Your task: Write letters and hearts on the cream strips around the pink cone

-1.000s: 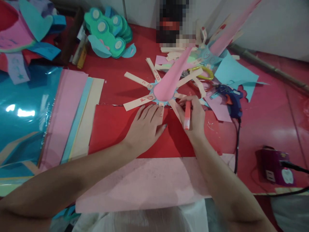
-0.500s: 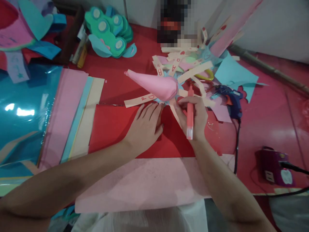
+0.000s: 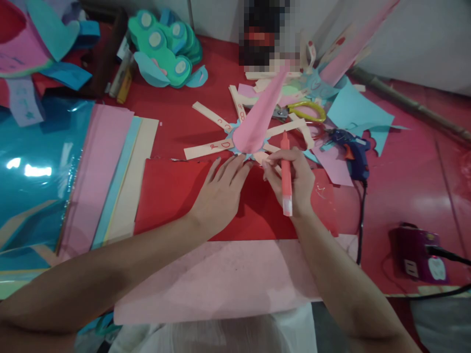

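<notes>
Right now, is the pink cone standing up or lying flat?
Standing up, leaning: the pink cone rises from the strip star, tip pointing away.

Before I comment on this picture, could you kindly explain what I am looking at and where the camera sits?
The camera sits on a person's head, looking down at their own two bare hands over a red table. The left hand lies flat on a red paper sheet, its fingertips by a pink paper cone ringed with lettered beige strips. The right hand holds an orange marker. Nearby lie a blue glue gun, yellow-handled scissors, stacked coloured sheets and green foam shapes.
</notes>
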Demonstrator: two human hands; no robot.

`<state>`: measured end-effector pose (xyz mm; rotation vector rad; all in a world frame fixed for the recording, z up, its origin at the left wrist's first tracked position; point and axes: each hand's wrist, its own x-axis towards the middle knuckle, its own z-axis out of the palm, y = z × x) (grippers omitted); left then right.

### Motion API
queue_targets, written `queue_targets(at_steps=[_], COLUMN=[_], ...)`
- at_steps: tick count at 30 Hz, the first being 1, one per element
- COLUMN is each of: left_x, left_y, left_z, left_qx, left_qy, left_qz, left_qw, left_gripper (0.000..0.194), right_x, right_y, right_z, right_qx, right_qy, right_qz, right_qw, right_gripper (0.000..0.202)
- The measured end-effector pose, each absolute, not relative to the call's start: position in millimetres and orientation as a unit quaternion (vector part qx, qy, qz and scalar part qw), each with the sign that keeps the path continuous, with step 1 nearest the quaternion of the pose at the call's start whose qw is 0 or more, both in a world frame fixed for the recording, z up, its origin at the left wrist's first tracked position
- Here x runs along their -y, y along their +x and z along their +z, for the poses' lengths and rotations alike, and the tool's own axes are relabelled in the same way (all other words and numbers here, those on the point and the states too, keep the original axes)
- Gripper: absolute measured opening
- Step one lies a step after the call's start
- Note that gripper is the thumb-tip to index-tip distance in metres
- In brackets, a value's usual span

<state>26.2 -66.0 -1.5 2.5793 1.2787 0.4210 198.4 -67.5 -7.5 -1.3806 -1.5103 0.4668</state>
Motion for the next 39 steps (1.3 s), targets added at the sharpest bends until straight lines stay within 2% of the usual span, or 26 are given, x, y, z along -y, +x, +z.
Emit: queue_targets(at_steps=[8, 14, 15, 17, 20, 29, 36, 39], left_x=[67, 66, 66, 66, 67, 67, 66, 66], left_y=[25, 26, 26, 27, 28, 28, 28, 28], left_z=[0, 1, 1, 1, -1, 0, 1, 1], left_qx=[-0.426, -0.432, -0.436, -0.442, -0.442, -0.439, -0.440, -0.441], left_qy=[0.887, 0.885, 0.882, 0.878, 0.879, 0.881, 0.881, 0.880], left_qz=[0.149, 0.141, 0.141, 0.142, 0.139, 0.129, 0.120, 0.119], left_qw=[0.096, 0.105, 0.109, 0.116, 0.117, 0.120, 0.123, 0.126], left_gripper=[0.053, 0.042, 0.042, 0.041, 0.040, 0.041, 0.042, 0.042], right_x=[74, 63, 61, 58, 58, 60, 60, 59], right_y=[192, 200, 203, 209, 214, 208, 208, 210], right_z=[10, -3, -7, -12, -16, -15, -15, -14], right_qx=[0.660, 0.558, 0.554, 0.592, 0.627, 0.574, 0.578, 0.585], right_qy=[-0.544, -0.647, -0.659, -0.676, -0.672, -0.667, -0.659, -0.673], right_qz=[0.165, 0.070, 0.069, 0.082, 0.107, 0.202, 0.190, 0.148], right_qw=[0.491, 0.515, 0.504, 0.430, 0.378, 0.431, 0.443, 0.428], right_gripper=[0.005, 0.009, 0.012, 0.020, 0.020, 0.013, 0.015, 0.021])
